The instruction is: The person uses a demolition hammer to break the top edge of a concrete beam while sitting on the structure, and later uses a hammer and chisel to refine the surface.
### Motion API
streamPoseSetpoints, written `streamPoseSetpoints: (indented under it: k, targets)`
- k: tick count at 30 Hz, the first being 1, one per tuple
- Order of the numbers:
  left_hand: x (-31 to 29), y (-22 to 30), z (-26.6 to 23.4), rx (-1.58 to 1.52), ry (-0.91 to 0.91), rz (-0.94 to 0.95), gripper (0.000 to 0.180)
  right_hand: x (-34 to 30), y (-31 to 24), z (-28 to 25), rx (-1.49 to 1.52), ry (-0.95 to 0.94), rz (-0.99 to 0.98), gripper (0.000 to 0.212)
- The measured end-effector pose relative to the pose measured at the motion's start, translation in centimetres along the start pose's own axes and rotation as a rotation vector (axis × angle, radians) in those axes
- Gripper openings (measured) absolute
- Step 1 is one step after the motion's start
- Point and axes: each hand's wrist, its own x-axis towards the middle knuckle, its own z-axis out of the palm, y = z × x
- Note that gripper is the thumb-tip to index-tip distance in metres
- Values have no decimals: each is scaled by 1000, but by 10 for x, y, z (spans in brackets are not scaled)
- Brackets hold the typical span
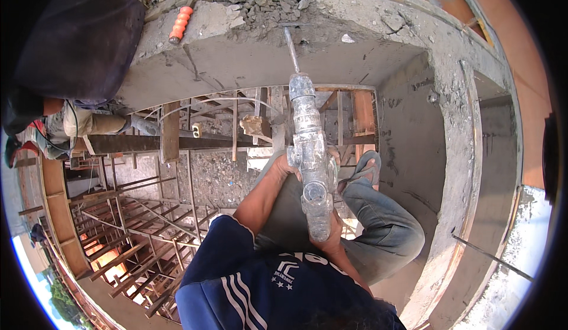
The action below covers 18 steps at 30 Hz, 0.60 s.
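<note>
A dust-covered demolition hammer (310, 138) stretches away from my body, its steel chisel bit (292, 49) reaching the broken edge of a concrete beam (207, 28). Grey rubble (281, 10) lies around the bit's tip; whether the tip is sunk in the concrete I cannot tell. My left hand (285, 164) grips the left side of the hammer's body, its fingers partly hidden behind it. Farther back, my right hand (332, 235) is wrapped round the rear handle end. On the beam to the left rests a tool with an orange ribbed handle (181, 23).
Another person in dark clothing (83, 40) is close by at the upper left. Below lies a deep drop with timber props and scaffolding (136, 229). A concrete wall (414, 135) rises on the right, and a steel bar (491, 256) sticks out there. My sandalled foot (368, 169) is beside the hammer.
</note>
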Motion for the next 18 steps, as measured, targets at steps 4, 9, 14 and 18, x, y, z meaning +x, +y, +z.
streamPoseSetpoints:
  k: [4,9,14,18]
  targets:
    - [-7,6,16,-30,135,-48,108,-7,-4,7,146,29,146,49]
    - [-6,-24,26,-52,232,-54,108,-4,-17,-31,78,-3,95,42]
    - [22,-57,5,13,179,62,94,8,2,-68,17,-53,104,44]
    - [24,-64,1,21,163,16,93,6,8,-72,-60,-82,106,41]
